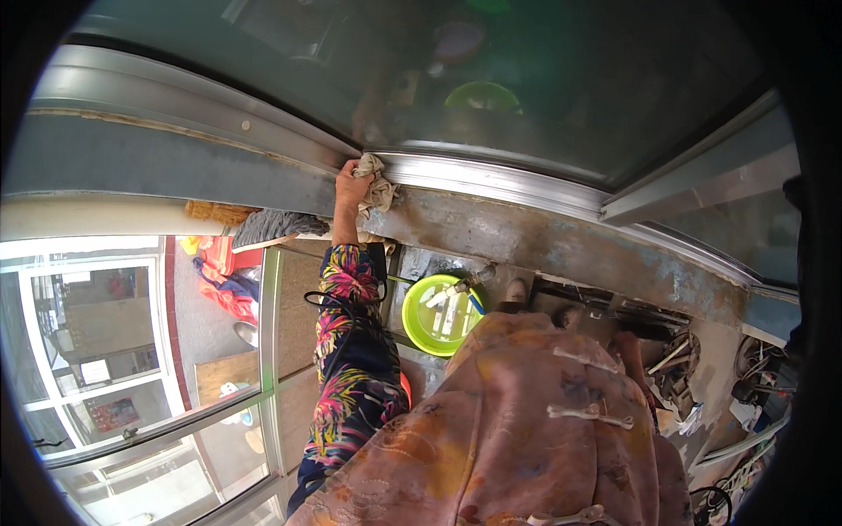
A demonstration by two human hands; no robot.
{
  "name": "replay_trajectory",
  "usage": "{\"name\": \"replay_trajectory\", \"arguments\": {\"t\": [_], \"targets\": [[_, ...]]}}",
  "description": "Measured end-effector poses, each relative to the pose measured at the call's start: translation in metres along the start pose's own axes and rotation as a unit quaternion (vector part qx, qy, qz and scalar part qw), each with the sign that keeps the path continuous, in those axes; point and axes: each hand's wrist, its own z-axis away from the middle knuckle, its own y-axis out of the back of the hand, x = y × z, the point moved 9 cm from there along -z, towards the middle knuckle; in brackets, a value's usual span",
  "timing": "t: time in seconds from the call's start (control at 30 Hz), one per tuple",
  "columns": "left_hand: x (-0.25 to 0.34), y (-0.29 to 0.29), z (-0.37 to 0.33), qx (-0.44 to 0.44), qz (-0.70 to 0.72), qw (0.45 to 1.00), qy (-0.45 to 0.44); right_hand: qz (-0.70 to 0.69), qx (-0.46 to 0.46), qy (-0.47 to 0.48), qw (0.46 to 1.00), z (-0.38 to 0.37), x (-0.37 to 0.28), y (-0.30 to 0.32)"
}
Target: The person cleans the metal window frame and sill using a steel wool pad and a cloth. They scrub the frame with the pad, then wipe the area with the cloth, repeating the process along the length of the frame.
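My left hand (352, 188) is closed around a crumpled beige rag (377, 186). It presses the rag into the corner of the silver metal window frame (491, 174), where the frame meets the sill (517, 230). Dark glass (561, 96) rises beyond the frame and reflects a green round shape. My right hand (628, 349) hangs low beside my pink patterned garment, partly hidden and in shadow, so its fingers do not show clearly. A lime-green basin (443, 316) holding water stands below the sill, under a metal tap (476, 279).
Dark cloth (272, 228) and a brown bundle (219, 212) lie on the ledge at left. A glazed door (263, 386) stands left of my arm. Cables and mixed clutter (759, 386) crowd the right side. A dark rack (614, 311) sits under the sill.
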Motion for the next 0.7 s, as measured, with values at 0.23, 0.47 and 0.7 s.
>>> {"name": "replay_trajectory", "arguments": {"t": [0.23,0.47,0.7], "targets": [[0.022,-0.032,0.084,-0.292,0.088,0.947,0.098,-0.037,-0.010,-0.006,0.999,-0.012,0.003,0.003],[0.021,0.001,0.147,-0.241,0.112,0.954,0.141,-0.012,-0.016,0.012,1.000,-0.024,-0.007,0.002],[0.036,0.049,0.122,-0.050,0.265,0.954,0.130,0.045,-0.019,0.048,0.998,-0.026,-0.037,0.006]]}}
